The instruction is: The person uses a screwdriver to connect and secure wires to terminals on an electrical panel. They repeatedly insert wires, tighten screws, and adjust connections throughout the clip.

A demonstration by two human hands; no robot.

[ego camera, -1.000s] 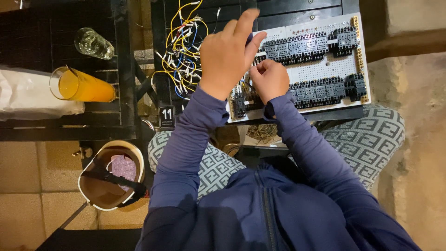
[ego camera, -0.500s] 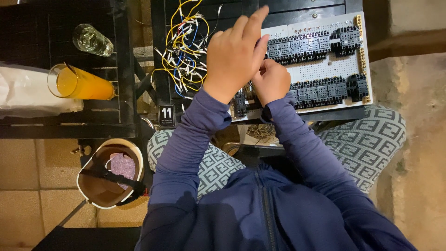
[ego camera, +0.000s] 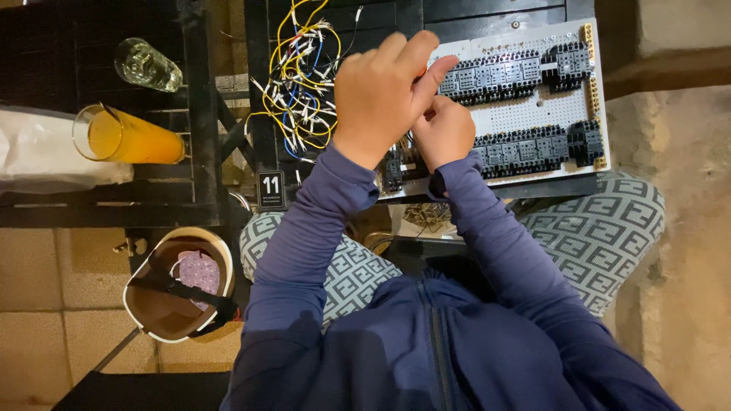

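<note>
White perforated panel (ego camera: 533, 110) with two rows of black terminal blocks lies on the dark surface (ego camera: 495, 11). Left hand (ego camera: 381, 95) hovers over the panel's left end, grip loosely curled; right hand (ego camera: 444, 135) beside it, grip pressed together, contents indiscernible. Yellow wire bundle (ego camera: 304, 84) lies left of the panel.

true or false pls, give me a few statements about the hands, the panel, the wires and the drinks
1. Both hands meet over the white panel. True: the left hand and the right hand touch above its left part.
2. The loose wires lie right of the panel. False: they lie left of it.
3. The glass of orange drink is empty. False: it is nearly full.
4. An empty clear glass stands behind the orange one. True.
5. The panel carries one row of black blocks. False: two rows.
</note>
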